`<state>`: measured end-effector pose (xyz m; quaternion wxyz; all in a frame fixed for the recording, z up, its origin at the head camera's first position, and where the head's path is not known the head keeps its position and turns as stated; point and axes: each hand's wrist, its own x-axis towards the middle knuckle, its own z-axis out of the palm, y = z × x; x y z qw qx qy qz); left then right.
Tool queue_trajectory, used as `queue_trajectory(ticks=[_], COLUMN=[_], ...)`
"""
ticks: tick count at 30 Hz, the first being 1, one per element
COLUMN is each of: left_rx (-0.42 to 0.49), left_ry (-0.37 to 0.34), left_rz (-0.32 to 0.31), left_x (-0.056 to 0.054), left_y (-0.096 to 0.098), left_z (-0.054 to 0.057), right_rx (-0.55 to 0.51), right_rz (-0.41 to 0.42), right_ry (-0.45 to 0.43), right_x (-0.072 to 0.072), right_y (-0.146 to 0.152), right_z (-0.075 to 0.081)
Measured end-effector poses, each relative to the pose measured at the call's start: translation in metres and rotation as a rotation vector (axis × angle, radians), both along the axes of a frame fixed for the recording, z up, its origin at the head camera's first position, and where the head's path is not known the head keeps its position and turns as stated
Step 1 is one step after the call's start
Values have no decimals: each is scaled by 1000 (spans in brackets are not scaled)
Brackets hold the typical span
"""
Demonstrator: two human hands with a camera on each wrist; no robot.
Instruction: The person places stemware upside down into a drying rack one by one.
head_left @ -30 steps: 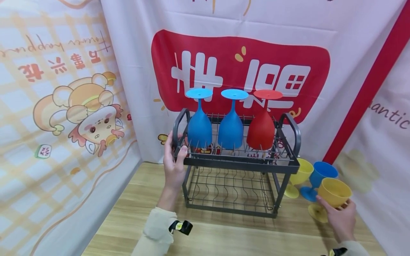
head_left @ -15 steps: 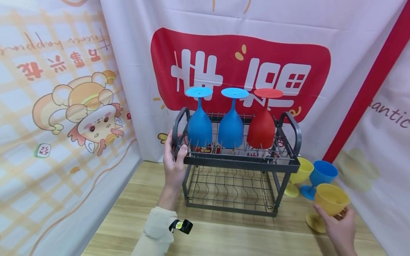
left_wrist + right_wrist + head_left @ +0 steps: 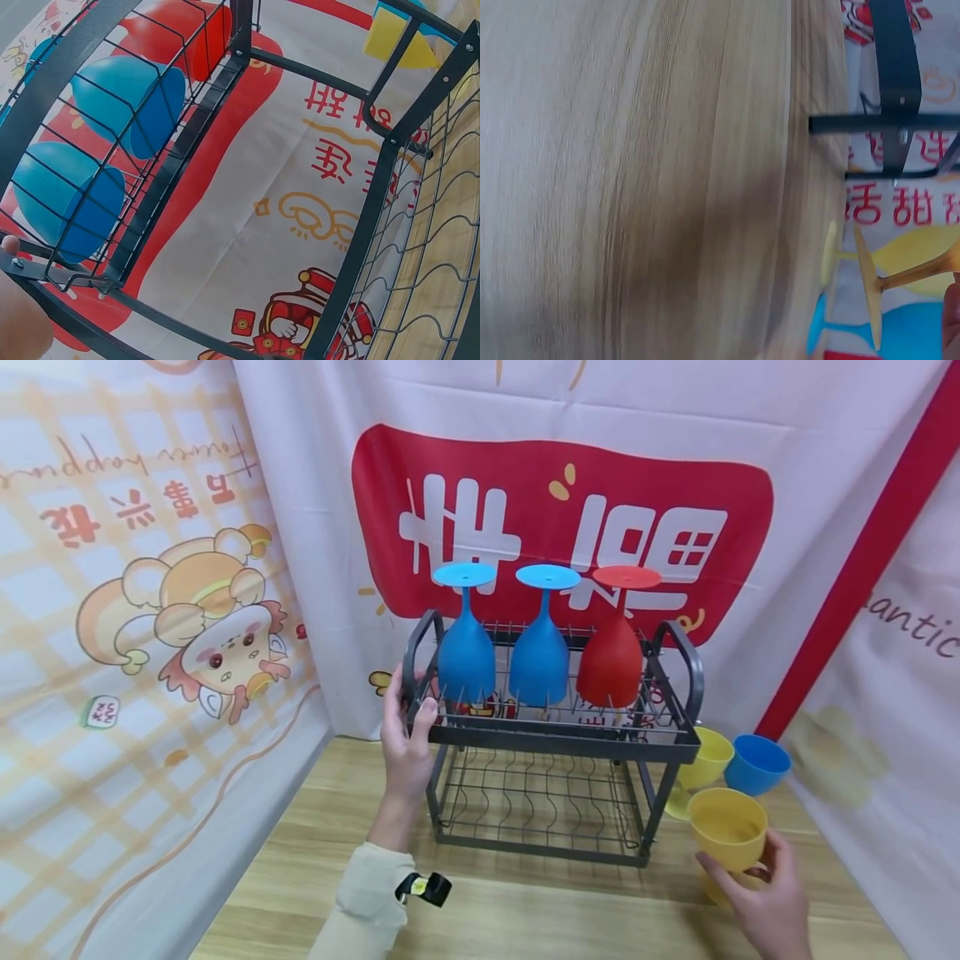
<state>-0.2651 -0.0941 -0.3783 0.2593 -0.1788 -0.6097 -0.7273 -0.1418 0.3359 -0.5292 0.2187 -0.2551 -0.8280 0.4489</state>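
My left hand (image 3: pixel 405 752) grips the left end of the black two-tier dish rack (image 3: pixel 562 743), thumb over the upper frame. Upside down on that tier stand a blue goblet (image 3: pixel 467 660), a second blue goblet (image 3: pixel 540 664) and a red goblet (image 3: pixel 611 664). To the right of the rack, my right hand (image 3: pixel 772 893) holds a yellow goblet (image 3: pixel 727 827) upright, its fingers around the lower bowl and stem. The right wrist view shows this goblet's foot (image 3: pixel 870 292) lifted off the tabletop. In the left wrist view only a bit of my left hand (image 3: pixel 22 315) shows.
Behind the held goblet, a paler yellow goblet (image 3: pixel 705 760) and another blue goblet (image 3: pixel 756 764) stand upright on the wooden table (image 3: pixel 525 914). The rack's lower tier (image 3: pixel 540 802) holds no goblets. Printed cloth (image 3: pixel 330 568) hangs along the back and both sides.
My right hand has drawn the yellow goblet toward me, then left toward the rack, away from the other two upright goblets. My left hand has kept its grip on the rack.
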Motion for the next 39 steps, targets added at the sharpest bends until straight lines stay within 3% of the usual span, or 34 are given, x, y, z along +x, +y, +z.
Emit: queue_trajectory(ticks=[8, 11, 16, 20, 24, 27, 31, 36, 39], left_rx=[33, 34, 83, 151, 126, 41, -120, -346, -454], left_ry=[-45, -53, 23, 31, 16, 31, 21, -52, -72], left_rz=[48, 138, 324, 388, 414, 377, 215, -75, -200], left_x=[4, 9, 16, 26, 40, 49, 59, 70, 73], left_y=[2, 3, 7, 16, 27, 38, 53, 67, 71], left_z=[-1, -7, -36, -64, -90, -105, -113, -105, -98], right_rx=[238, 325, 466, 599, 713, 787, 874, 939, 964], right_rz=[117, 190, 360, 452, 482, 483, 500, 530, 565], right_ry=[204, 281, 437, 537, 598, 601, 608, 611, 585], right_x=[10, 12, 10, 7, 1, -3, -7, -13, -17], right_y=[-30, -34, -34, -37, -48, -60, -75, -92, -100], right_z=[0, 0, 1, 10, 22, 30, 40, 51, 56])
